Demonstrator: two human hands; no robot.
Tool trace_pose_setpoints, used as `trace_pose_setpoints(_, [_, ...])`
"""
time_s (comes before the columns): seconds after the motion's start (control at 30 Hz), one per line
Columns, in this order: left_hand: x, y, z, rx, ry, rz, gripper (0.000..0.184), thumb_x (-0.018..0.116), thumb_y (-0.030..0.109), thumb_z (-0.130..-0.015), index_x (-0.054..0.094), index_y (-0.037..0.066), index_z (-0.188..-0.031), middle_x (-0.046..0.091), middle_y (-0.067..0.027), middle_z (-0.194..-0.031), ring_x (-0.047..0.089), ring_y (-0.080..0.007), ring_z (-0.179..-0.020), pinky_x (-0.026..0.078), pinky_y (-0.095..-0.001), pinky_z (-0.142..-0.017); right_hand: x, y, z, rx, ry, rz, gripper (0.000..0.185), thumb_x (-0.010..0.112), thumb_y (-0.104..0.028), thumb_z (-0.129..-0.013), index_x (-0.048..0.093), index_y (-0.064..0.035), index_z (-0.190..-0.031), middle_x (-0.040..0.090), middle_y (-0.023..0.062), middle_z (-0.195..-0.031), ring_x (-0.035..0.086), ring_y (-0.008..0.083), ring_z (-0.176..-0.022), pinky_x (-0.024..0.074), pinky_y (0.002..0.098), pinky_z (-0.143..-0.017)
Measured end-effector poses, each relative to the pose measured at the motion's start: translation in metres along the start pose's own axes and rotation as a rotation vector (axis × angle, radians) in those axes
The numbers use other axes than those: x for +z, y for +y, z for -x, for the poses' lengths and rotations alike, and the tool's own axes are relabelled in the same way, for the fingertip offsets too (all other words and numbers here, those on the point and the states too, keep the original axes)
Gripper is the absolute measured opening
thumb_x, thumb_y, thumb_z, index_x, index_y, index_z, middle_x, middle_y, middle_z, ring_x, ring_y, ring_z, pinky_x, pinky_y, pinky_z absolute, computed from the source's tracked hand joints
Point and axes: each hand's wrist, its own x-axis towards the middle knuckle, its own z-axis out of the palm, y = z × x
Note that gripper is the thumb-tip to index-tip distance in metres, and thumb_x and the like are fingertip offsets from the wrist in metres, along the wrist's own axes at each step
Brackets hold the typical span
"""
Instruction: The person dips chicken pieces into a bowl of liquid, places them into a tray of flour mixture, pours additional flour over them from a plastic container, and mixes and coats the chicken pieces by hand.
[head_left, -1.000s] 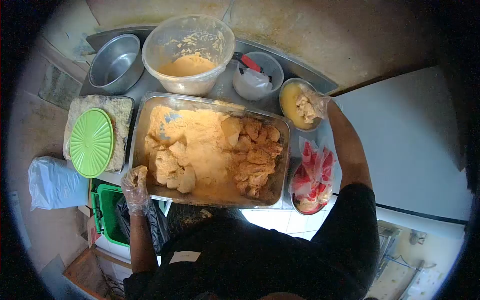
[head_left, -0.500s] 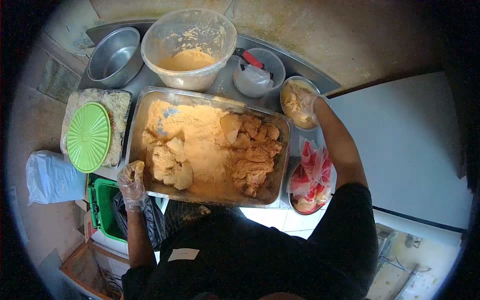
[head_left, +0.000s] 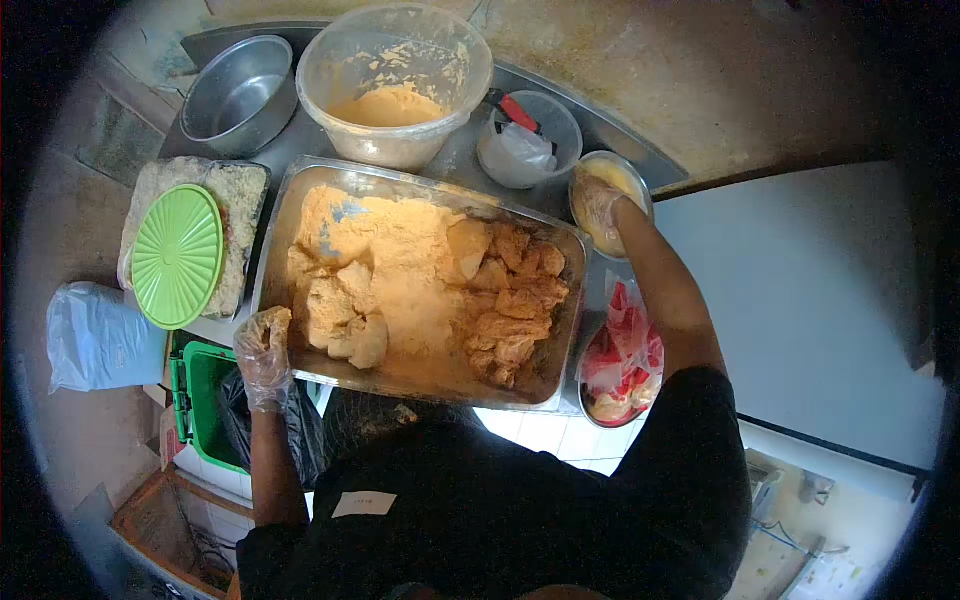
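A large metal tray (head_left: 420, 392) holds orange flour, with floured pieces heaped at its left and darker coated pieces at its right. My left hand (head_left: 264, 348), in a clear plastic glove dusted with flour, is at the tray's lower left corner, its fingers curled; whether it grips anything is hidden. To the right, my gloved right hand (head_left: 598, 208) reaches into a metal bowl (head_left: 641, 186) of yellowish liquid. Its fingers are partly hidden and what they hold cannot be made out.
Behind the tray stand a metal pot (head_left: 240, 97), a big flour bucket (head_left: 396, 145) and a small tub (head_left: 528, 160). A green lid (head_left: 178, 257) rests at left; a bowl with red-and-clear bags (head_left: 622, 360) sits at right. A green bin (head_left: 212, 405) is below.
My right hand has gone deeper into the liquid bowl, and the pale pieces seen there earlier are now hidden. My left hand stays by the tray corner. The view has shifted slightly.
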Motion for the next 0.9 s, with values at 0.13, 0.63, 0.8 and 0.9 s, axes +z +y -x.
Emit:
trace_pose_setpoints(0.13, [-0.004,0.011,-0.003,0.010,-0.004,-0.030,0.017,0.066,0.014,-0.090,0.072,-0.001,-0.092,0.071,-0.0180,-0.089,0.067,-0.0312,-0.082,0.052,-0.0397,-0.077,-0.002,0.007,0.000,0.032,-0.113,-0.215,0.063,0.050,-0.064,-0.094,0.060,-0.0066,-0.117,0.068,0.0125,-0.098,0.068,0.0242,-0.082,0.0559,0.0384,-0.070])
trace_pose_setpoints(0.63, [-0.003,0.009,-0.004,-0.002,0.010,-0.004,0.014,0.069,0.012,-0.089,0.072,-0.001,-0.092,0.071,-0.0163,-0.089,0.068,-0.0290,-0.079,0.053,-0.0382,-0.075,-0.066,0.009,0.039,0.124,-0.488,-0.922,0.075,0.038,-0.072,-0.094,0.066,-0.0020,-0.104,0.071,0.0156,-0.092,0.068,0.0270,-0.072,0.0584,0.0401,-0.062])
trace_pose_setpoints(0.8, [-0.005,0.008,-0.003,-0.029,-0.014,0.027,0.014,0.070,0.012,-0.088,0.073,-0.001,-0.093,0.072,-0.0157,-0.090,0.068,-0.0267,-0.080,0.053,-0.0365,-0.077,-0.088,0.019,0.036,0.089,-0.482,-0.964,0.078,0.040,-0.071,-0.094,0.065,0.0019,-0.105,0.071,0.0164,-0.095,0.069,0.0264,-0.073,0.0586,0.0400,-0.062])
trace_pose_setpoints(0.9, [-0.003,0.008,-0.001,-0.024,0.000,0.060,0.015,0.069,0.012,-0.089,0.073,-0.001,-0.092,0.072,-0.0155,-0.091,0.068,-0.0259,-0.080,0.053,-0.0361,-0.077,-0.101,0.029,0.041,0.008,-0.391,-0.930,0.076,0.043,-0.069,-0.094,0.064,0.0028,-0.105,0.071,0.0169,-0.093,0.070,0.0255,-0.075,0.0584,0.0390,-0.058])
